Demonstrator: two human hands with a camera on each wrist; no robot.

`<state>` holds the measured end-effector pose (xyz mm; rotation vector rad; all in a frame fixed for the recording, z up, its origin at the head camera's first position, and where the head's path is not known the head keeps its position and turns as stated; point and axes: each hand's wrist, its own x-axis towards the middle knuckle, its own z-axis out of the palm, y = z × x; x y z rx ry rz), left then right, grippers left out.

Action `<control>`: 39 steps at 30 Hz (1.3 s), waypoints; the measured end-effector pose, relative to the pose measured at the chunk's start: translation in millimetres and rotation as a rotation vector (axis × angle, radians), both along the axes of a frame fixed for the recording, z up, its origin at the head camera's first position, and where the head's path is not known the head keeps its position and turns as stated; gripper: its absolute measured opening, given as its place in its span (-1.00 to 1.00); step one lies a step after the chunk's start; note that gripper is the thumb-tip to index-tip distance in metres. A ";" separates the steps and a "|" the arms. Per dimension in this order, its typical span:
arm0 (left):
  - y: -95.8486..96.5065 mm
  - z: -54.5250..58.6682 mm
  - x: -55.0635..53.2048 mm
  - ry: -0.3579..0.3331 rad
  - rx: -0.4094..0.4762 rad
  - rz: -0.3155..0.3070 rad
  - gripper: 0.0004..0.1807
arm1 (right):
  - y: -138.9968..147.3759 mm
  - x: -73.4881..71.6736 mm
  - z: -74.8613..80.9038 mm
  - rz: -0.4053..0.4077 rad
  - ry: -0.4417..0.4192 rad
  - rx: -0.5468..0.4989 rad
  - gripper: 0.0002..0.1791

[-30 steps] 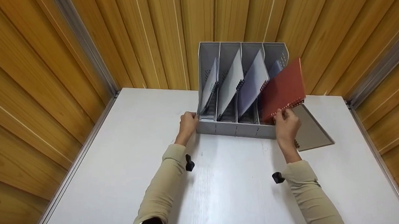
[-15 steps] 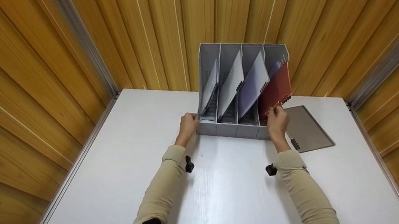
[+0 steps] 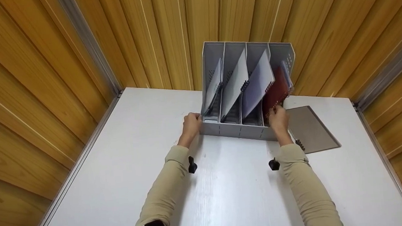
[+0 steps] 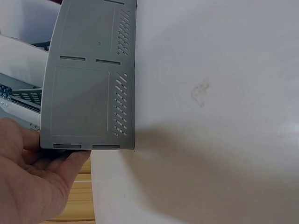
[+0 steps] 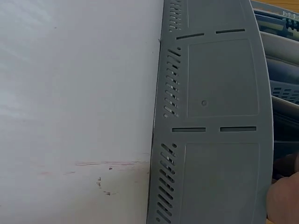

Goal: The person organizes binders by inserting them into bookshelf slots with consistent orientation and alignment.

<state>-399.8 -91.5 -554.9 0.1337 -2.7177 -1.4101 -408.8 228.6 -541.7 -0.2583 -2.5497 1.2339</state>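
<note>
A grey file organizer point(image 3: 230, 130) with upright slots stands at the back of the table. My left hand point(image 3: 190, 126) grips its front left corner; in the left wrist view the left fingers point(image 4: 72, 163) curl under the end of the organizer's front panel point(image 4: 81, 100). A red spiral notebook point(image 3: 275, 89) leans inside the rightmost slot, beside a bluish notebook point(image 3: 287, 74). My right hand point(image 3: 279, 120) pinches the red notebook's lower front end. Only part of the right hand point(image 5: 284, 198) enters the right wrist view, and its fingertips are hidden there.
White and lilac spiral notebooks lean in the other slots, among them a lilac one point(image 3: 257, 88). A grey-beige spiral notebook point(image 3: 313, 128) lies flat on the white table point(image 3: 226, 188), right of the organizer. Wood-patterned walls point(image 3: 168, 34) enclose the table's back and sides.
My right hand has moved left and slightly up, bringing the red notebook from outside the organizer's right edge down into the rightmost slot. The left hand keeps its hold on the corner.
</note>
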 end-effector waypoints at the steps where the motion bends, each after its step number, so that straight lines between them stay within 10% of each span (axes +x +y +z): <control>1: 0.1 0.3 0.1 -0.004 0.003 -0.002 -0.56 | 1.4 -1.1 0.6 -0.003 -0.007 -0.006 -0.70; 19: 3.6 0.5 3.8 0.016 0.015 0.010 -0.68 | 8.4 -21.1 -3.5 -0.061 0.023 0.037 -0.68; 28: -2.6 3.9 -2.1 0.042 -0.001 0.013 -0.62 | -2.2 -25.5 -7.6 -0.119 0.173 0.018 -0.66; 39: 2.0 -0.3 3.9 0.040 0.012 0.009 -0.53 | -0.7 10.4 -10.6 -0.092 0.240 -0.156 -0.50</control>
